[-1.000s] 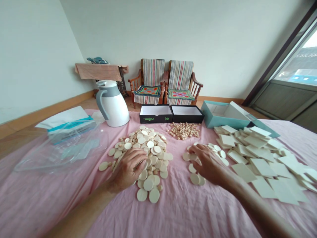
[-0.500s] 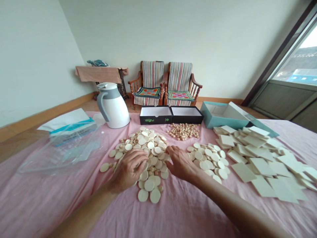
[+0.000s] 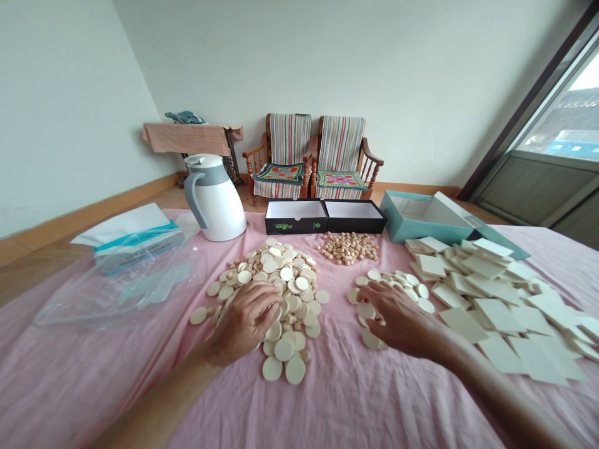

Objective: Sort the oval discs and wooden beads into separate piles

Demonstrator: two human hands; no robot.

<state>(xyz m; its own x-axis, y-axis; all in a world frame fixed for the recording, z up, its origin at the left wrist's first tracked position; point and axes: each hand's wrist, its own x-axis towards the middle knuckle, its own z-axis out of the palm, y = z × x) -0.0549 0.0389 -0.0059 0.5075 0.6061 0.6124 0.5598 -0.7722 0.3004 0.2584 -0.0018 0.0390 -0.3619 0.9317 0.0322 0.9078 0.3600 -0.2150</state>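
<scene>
A large heap of pale round discs [image 3: 281, 280] lies on the pink tablecloth [image 3: 337, 399]. My left hand [image 3: 243, 321] rests palm down on the near left part of that heap, fingers curled over the discs. To the right lies a smaller pile of round discs [image 3: 402, 284]. My right hand [image 3: 397, 315] lies on this smaller pile, palm down with fingers stretched toward its left edge. Whether either hand holds a disc is hidden under the fingers.
A heap of small round beads [image 3: 349, 246] lies behind the discs. Square pale tiles [image 3: 496, 293] spread at the right. At the back stand a white jug [image 3: 213, 196], two black boxes [image 3: 322, 215] and a teal box [image 3: 421, 215]. A clear plastic bag [image 3: 121, 280] lies left.
My right hand went from the small pile to the big heap's right edge, then back onto the small pile. My left hand has stayed on the big heap.
</scene>
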